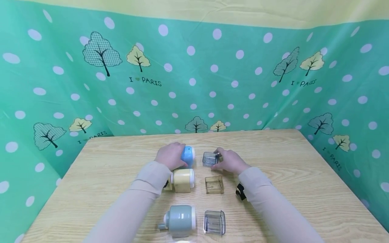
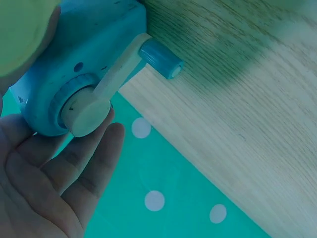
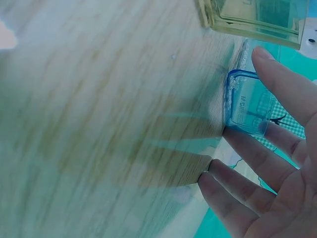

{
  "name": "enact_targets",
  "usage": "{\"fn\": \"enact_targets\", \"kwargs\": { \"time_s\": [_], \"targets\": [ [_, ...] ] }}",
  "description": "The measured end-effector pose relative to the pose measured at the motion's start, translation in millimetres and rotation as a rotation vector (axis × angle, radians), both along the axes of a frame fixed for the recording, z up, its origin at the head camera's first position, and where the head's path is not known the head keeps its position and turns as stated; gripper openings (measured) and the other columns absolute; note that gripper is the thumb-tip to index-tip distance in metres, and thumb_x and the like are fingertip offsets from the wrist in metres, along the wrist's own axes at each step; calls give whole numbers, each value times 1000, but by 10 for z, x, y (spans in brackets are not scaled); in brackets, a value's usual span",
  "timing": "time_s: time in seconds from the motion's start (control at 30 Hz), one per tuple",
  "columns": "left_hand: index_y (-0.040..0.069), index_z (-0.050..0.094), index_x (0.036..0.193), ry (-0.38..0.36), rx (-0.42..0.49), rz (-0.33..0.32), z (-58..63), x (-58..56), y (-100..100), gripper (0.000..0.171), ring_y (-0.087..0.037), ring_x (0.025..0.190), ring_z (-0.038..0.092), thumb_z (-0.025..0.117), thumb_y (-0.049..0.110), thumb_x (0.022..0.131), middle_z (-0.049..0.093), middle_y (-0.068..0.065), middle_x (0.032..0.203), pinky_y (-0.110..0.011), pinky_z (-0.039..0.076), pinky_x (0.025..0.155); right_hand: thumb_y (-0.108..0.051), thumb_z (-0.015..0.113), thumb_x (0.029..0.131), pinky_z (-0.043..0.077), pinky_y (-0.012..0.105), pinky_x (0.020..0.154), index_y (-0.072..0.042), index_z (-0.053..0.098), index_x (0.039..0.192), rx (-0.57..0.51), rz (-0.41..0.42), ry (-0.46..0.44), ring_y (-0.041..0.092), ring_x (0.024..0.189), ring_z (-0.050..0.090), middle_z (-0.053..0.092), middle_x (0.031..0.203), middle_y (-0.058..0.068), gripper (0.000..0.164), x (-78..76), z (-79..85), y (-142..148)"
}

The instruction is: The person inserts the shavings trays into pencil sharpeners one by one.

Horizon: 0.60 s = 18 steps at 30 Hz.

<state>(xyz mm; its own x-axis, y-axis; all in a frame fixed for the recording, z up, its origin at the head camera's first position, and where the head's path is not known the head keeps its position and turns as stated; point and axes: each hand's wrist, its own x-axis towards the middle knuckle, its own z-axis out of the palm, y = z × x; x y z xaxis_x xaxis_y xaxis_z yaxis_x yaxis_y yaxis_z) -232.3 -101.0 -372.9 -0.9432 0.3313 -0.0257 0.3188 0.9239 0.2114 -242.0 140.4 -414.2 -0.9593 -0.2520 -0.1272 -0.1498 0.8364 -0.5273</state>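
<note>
So, nearest first: a grey-green sharpener (image 1: pixel 181 219) lies at the near end of the wooden table (image 1: pixel 106 192), crank pointing left, with its clear grey bin (image 1: pixel 214 223) just off to the right. No hand on either. The table's near edge is out of view, so can't say how close it is.

Next row: cream sharpener (image 1: pixel 182 181) on the left, tinted yellowish bin (image 1: pixel 214 185) on the right, a small gap between. The left sleeve (image 1: pixel 153 179) hides some of the crank side.

Far row is where the action is. The left hand (image 1: pixel 172 156) has its fingers wrapped round the blue sharpener (image 1: pixel 188 156), crank (image 2: pixel 116 74) sticking out on the hand's side. The right hand (image 1: pixel 230 161) pinches the bluish bin (image 1: pixel 209 158) between thumb and fingers, apart from the sharpener.

Progress, my read: all three bins are out and paired up row by row, so the layout looks mostly done. Only the blue pair is in hand, so that's the bit left.

Room: loads of wood left and right of the rows. It's tighter between the cream and blue sharpeners, and the far edge isn't much beyond the blue pair, with the dotted curtain (image 1: pixel 197 67) behind it.
</note>
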Motion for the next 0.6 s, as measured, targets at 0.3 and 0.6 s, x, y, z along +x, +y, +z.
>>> {"fn": "enact_targets", "kwargs": {
  "time_s": [0.3,0.6],
  "targets": [
    [4,69,120,23,-7,11,-28,-24,42,65,-26,96,67,88,35,67,72,-11,108,-45,56,87,-32,84,74,50,49,95,-5,59,133,-14,-9,3,28,99,64,67,126,19,70,19,-4,17],
    [2,70,113,7,-25,23,27,-14,64,58,-27,92,68,88,33,68,73,-12,103,-44,57,85,-31,84,74,51,50,94,-4,58,132,-14,12,-13,27,97,65,70,118,17,69,25,25,10]
  ]
}}
